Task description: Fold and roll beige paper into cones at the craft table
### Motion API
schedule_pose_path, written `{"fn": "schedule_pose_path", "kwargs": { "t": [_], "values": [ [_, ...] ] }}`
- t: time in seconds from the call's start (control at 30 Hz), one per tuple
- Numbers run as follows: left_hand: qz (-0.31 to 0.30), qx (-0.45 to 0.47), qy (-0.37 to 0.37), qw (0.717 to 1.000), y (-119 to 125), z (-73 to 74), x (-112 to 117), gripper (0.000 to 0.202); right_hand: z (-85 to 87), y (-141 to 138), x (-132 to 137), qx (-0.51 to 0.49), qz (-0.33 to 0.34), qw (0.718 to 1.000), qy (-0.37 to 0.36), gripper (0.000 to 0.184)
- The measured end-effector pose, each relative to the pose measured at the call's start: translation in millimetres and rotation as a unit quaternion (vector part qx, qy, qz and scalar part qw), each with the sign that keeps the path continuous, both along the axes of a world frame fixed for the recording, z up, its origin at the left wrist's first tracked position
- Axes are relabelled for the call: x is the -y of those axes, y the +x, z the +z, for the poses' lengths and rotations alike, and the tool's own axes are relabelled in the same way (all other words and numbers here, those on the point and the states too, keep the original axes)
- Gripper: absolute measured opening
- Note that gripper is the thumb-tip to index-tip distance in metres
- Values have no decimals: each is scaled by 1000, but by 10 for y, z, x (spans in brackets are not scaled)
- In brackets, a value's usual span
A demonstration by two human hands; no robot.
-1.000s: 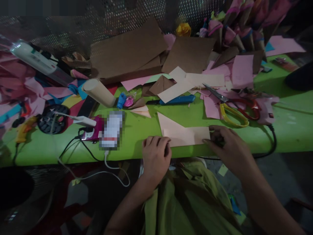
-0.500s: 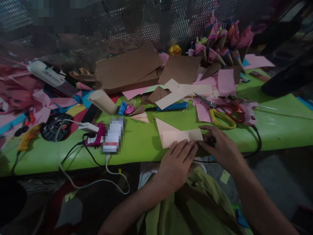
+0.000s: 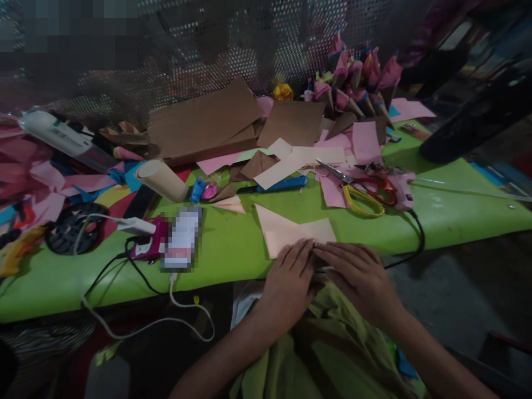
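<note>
A cream sheet of paper (image 3: 286, 233), folded over with a pointed flap at its left, lies at the front edge of the green table. My left hand (image 3: 293, 277) rests flat on its lower part with the fingers stretched out. Beside it, my right hand (image 3: 359, 274) lies with outstretched fingers over the paper's lower right, its fingertips meeting those of the left. The near edge of the sheet is hidden under both hands.
Scissors (image 3: 363, 199) with yellow and red handles and a pink glue gun (image 3: 402, 191) lie to the right. A blue-handled cutter (image 3: 285, 184) is behind the paper. At left are a phone (image 3: 182, 238), a paper roll (image 3: 162, 180) and cables. Paper cones (image 3: 353, 83) stand at the back.
My right hand has moved left from the paper's right edge and flattened beside my left hand. More of the sheet's near side is covered. The view has shifted slightly right.
</note>
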State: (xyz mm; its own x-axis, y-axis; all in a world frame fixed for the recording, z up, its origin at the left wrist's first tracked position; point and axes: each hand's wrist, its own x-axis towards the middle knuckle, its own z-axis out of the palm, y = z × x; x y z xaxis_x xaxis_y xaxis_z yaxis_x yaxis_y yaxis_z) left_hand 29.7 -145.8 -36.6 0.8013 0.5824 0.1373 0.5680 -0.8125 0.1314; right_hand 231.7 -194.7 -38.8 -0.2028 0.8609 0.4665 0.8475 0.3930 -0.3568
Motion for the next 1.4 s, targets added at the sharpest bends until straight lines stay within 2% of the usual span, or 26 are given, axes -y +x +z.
{"fn": "schedule_pose_path", "kwargs": {
  "t": [0.1, 0.2, 0.4, 0.47, 0.6, 0.73, 0.87, 0.93, 1.03, 1.17, 1.4],
  "values": [
    [-3, 3, -5, 1000, -36, -2, -3, 58, -61, -74, 86, 38, -17, 999, -14, 48],
    [8, 9, 6, 1000, -122, 2, 16, 57, -112, -68, 104, 54, -32, 998, -17, 51],
    [46, -7, 45, 998, -487, 46, 70, 56, -136, 65, 88, 56, -53, 997, 17, 40],
    [79, -14, 62, 995, -618, 55, 66, 58, -129, 96, 81, 58, -53, 997, 28, 36],
    [85, -11, 73, 994, -722, 68, 50, 56, -78, 115, 6, 37, -38, 998, 38, 26],
    [96, 24, 53, 994, -626, 107, 33, 53, 23, 152, -313, 25, -23, 999, 37, 22],
    [123, 75, -13, 990, -511, 190, -70, 43, 141, 133, -948, 55, -27, 997, 51, 28],
    [134, 97, -21, 986, -466, 225, -164, 40, 187, 69, -1284, 81, -17, 995, 55, 30],
    [170, 93, -10, 981, -406, 231, -307, 50, 222, -47, -1646, 134, -36, 990, 5, 34],
    [194, 78, -44, 977, -340, 176, -401, 53, 228, -95, -1799, 181, -51, 979, -76, 37],
    [182, 106, -37, 977, -288, 137, -412, 68, 209, 29, -1763, 103, -12, 984, -142, 37]
  ]
}}
